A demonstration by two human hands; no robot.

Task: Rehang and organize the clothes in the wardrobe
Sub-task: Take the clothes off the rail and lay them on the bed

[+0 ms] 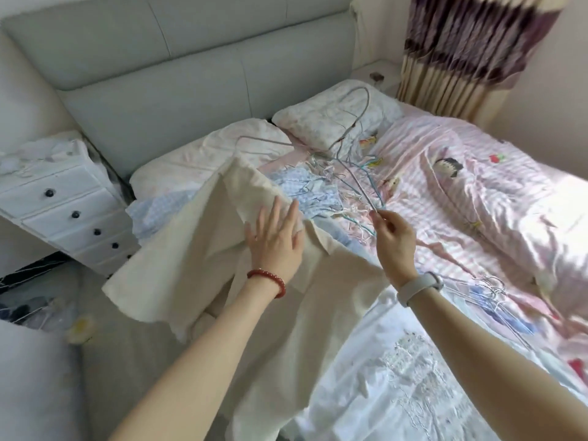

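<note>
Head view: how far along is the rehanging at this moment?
Nothing visibly done: no wardrobe or hung garment in view. In hand: the right hand pinches a wire hanger partly inside the cream garment, under the flat left hand. Left: the blue checked garment, white embroidered garment and loose hangers on the bed.

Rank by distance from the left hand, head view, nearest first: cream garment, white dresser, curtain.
From the left hand:
1. Cream garment: directly under the palm, touching.
2. White dresser: to the left, beside the bed.
3. Curtain: far upper right, past the pillows.
</note>
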